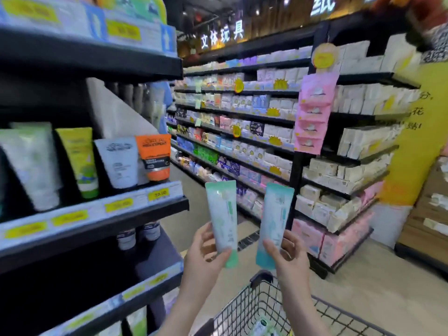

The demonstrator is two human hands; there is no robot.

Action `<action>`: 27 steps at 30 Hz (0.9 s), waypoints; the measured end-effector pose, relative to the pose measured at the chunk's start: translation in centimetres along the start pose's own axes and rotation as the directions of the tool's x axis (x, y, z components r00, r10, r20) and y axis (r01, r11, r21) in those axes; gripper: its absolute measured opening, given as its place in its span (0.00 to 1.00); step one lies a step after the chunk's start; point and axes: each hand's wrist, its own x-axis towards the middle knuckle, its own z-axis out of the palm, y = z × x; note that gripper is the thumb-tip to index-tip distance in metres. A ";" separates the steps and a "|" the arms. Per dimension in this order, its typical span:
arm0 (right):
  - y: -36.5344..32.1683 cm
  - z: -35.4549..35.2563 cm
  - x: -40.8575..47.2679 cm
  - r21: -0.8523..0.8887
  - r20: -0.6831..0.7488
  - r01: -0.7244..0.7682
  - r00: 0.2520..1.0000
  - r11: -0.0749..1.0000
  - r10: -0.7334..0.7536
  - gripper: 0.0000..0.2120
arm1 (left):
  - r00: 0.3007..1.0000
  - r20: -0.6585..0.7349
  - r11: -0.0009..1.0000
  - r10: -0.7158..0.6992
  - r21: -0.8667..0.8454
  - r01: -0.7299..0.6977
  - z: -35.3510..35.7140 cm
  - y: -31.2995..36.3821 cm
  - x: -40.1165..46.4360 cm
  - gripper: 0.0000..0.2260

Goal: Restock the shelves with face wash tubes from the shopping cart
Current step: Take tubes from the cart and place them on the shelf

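My left hand (pixel 202 254) grips a pale green face wash tube (pixel 221 214) near its cap end, held upright. My right hand (pixel 286 257) grips a light blue face wash tube (pixel 275 219) the same way, just to the right of the first. Both tubes are raised above the black wire shopping cart (pixel 261 309), which holds at least one more tube (pixel 263 326) at the bottom edge. The shelf (pixel 97 214) to my left carries upright tubes: white, yellow-green (pixel 80 161), grey (pixel 118 163) and orange (pixel 153 157).
Below that shelf is a lower black shelf (pixel 150 267) with a few small bottles (pixel 138 235) at its back. Across the aisle stand long shelves (pixel 242 132) of boxed goods, with a pink hanging display (pixel 314 112). A wooden stand (pixel 431 214) is at far right.
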 end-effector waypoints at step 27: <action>-6.3 20.8 -10.6 0.134 0.663 -0.120 0.749 0.984 0.001 0.15 | 0.705 -0.656 0.846 0.270 0.511 0.152 -29.7 16.8 -7.6 0.25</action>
